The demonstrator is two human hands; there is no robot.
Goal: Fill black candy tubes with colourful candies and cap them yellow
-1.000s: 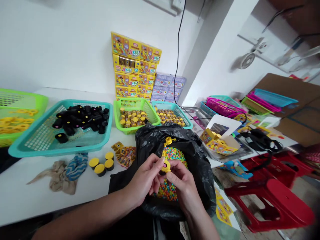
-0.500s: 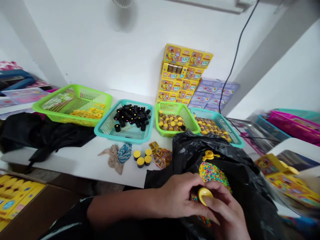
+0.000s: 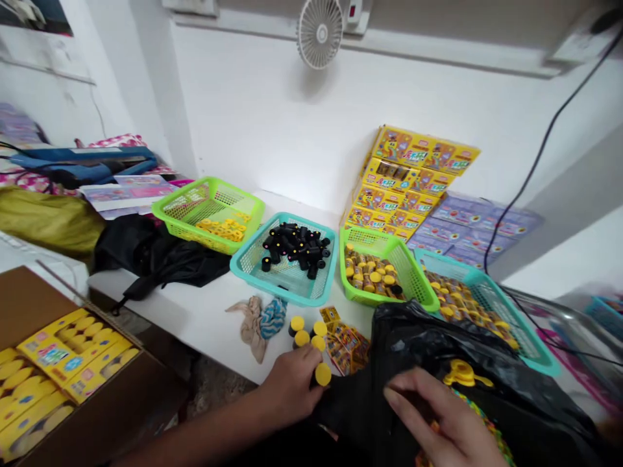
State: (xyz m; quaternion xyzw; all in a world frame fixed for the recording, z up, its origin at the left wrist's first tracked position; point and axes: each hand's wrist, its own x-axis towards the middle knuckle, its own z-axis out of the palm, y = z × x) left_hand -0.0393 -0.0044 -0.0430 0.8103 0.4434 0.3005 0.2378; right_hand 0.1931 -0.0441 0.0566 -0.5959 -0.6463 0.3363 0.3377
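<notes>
Pinched in my left hand (image 3: pixel 294 383) is a small black jar with a yellow lid (image 3: pixel 322 374), held just in front of several standing yellow-lidded jars (image 3: pixel 302 338) on the white table. My right hand (image 3: pixel 438 415) hovers over the black plastic bag (image 3: pixel 403 337), thumb and fingertips curled near each other; whether anything small is between them is not clear. Colourful beads (image 3: pixel 474 408) lie in the bag, partly hidden by that hand. A yellow scoop-like piece (image 3: pixel 462 373) rests above the beads. Printed yellow packets (image 3: pixel 346 347) lie right of the jars.
Behind are a green basket with yellow pieces (image 3: pixel 221 229), a teal basket of black cylinders (image 3: pixel 294 250), a green basket of jars (image 3: pixel 372 272) and another teal basket (image 3: pixel 530 344). Cloths (image 3: pixel 256 324) lie left of the jars. A carton (image 3: pixel 160 370) stands lower left.
The view has swung left. My hands, together over the beads before, are now apart; my left hand has moved left to the standing jars with a yellow-lidded jar.
</notes>
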